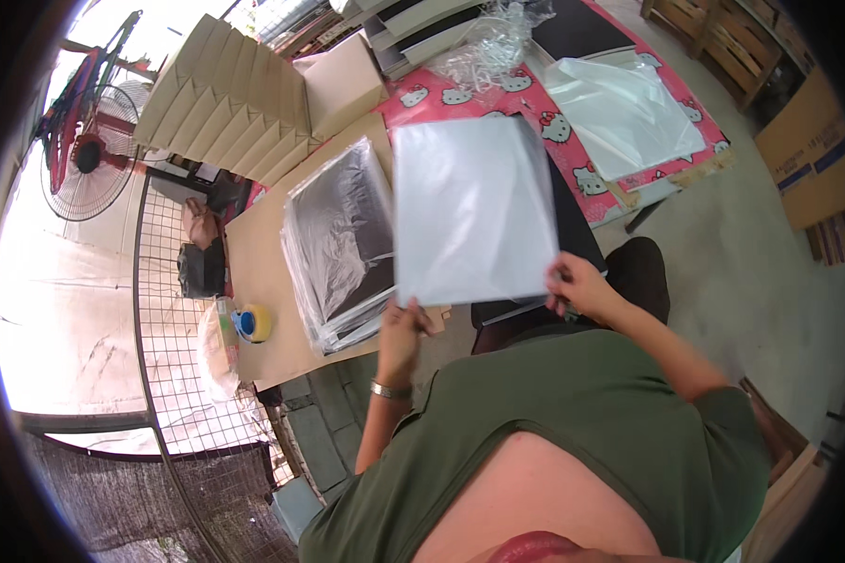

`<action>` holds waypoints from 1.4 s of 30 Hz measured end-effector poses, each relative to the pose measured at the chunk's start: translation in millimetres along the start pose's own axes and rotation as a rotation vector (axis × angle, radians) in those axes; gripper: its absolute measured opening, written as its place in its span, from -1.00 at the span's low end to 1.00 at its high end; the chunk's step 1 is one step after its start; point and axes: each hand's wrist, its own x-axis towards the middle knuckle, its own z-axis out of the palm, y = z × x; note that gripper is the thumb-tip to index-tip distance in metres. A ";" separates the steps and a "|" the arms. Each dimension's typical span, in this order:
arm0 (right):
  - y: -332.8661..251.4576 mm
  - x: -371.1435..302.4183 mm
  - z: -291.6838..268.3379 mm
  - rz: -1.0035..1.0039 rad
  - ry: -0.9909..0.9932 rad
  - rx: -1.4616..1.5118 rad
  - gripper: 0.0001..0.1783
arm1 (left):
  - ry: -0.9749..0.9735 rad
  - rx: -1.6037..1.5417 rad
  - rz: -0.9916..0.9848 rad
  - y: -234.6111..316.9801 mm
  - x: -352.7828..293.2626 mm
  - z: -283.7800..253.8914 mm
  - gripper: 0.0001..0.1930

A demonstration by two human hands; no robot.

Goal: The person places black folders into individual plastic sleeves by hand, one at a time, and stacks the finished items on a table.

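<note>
A pale, flat, translucent plastic sleeve (pixel 471 206) lies before me, its near edge toward my body. My left hand (pixel 404 340) has its fingers closed on the sleeve's near left corner. At the near right corner my right hand (pixel 584 289) pinches the edge. Whether anything is inside the sleeve I cannot tell. Partly hidden under it, a black flat board (pixel 573 211) shows along its right side. To the left lies a stack of dark flat pieces in clear plastic (pixel 340 239).
Brown cardboard (pixel 253 249) covers the table's left part; a yellow tape roll with a blue core (pixel 253 324) sits there. Folded brown cartons (pixel 225 103) stand behind. Clear plastic sleeves (pixel 624 117) lie on the pink patterned cover at right, crumpled plastic (pixel 483 56) farther back. A fan (pixel 89 155) stands left.
</note>
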 end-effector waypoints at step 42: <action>-28.4 126.8 -194.6 -0.630 0.695 -1.251 -0.80 | 0.110 0.753 0.769 15.8 90.4 65.0 -0.84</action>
